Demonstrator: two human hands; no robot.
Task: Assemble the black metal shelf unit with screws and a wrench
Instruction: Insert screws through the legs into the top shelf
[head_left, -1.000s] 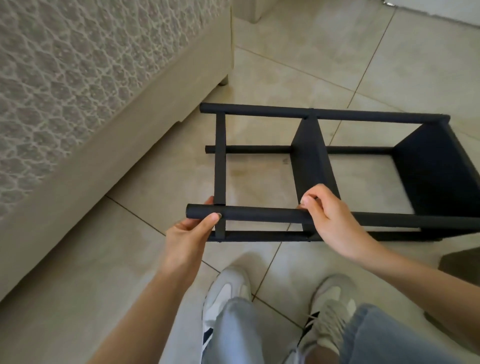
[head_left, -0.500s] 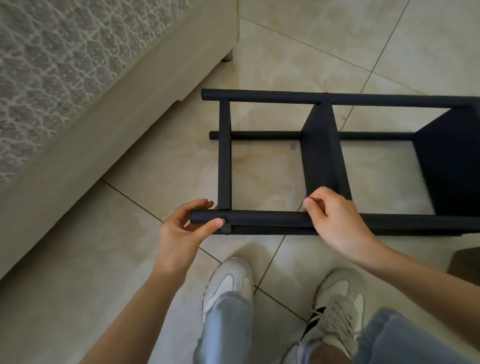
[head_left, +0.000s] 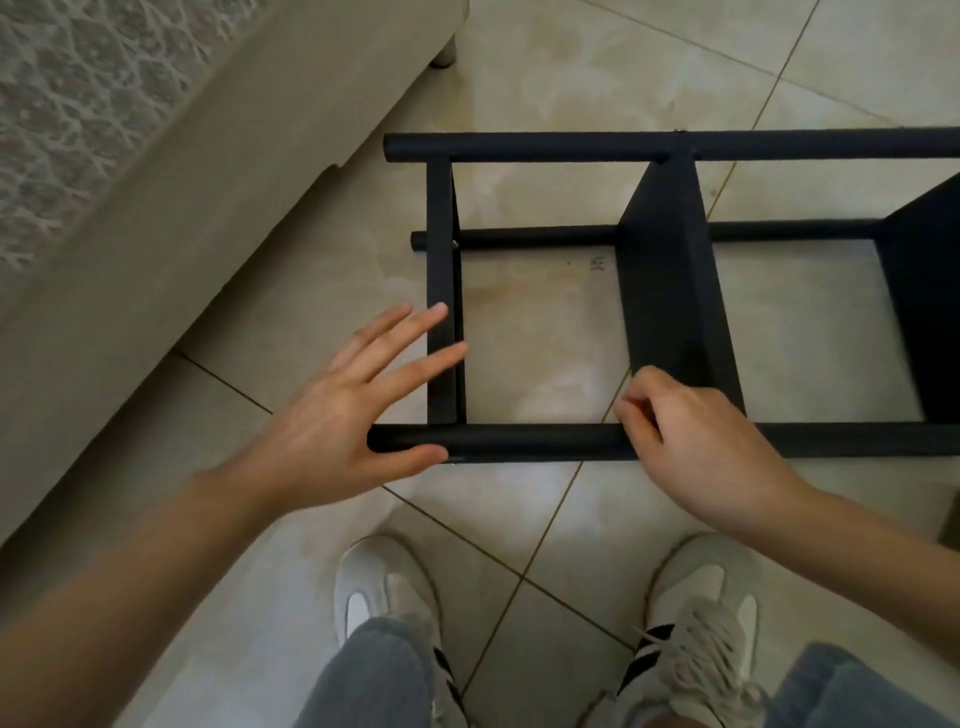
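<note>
Left hand (head_left: 332, 431) is wide open, fingers splayed across the end crossbar (head_left: 440, 218), thumb under the near rail (head_left: 535, 441); it's blurred, so actual contact is hard to call; right hand (head_left: 696, 441) is curled tight on that same rail, right where the middle panel (head_left: 660, 280) meets it. The black shelf unit (head_left: 779, 145) lies on its side on the floor, just ahead of two pale sneakers (head_left: 384, 587); count three long rails in view, one crossbar, two flat panels. Glossy beige tiles (head_left: 597, 67) underneath; a cream upholstered base (head_left: 156, 182) with patterned fabric runs along the left.
</note>
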